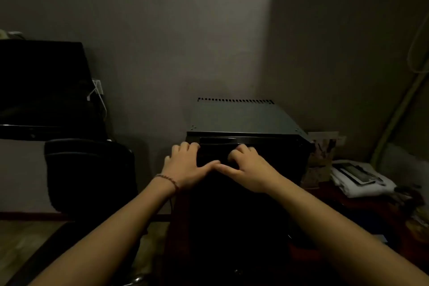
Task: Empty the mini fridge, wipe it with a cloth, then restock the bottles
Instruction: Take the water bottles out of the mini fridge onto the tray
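Scanning from the left, we see a dark monitor (41, 86) above a black chair (88, 174). Our left hand (185, 167) lies against the top front of the black mini fridge (241, 118), fingers hooked at the door's upper edge; our right hand (248, 169) curls its fingers onto that edge too, thumbs touching. The door sits closed. White papers (362, 179) lie right of it.

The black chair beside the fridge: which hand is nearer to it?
Left. The left hand rests on the mini fridge door's left end, on the black chair's side; the right hand lies further right on the door.
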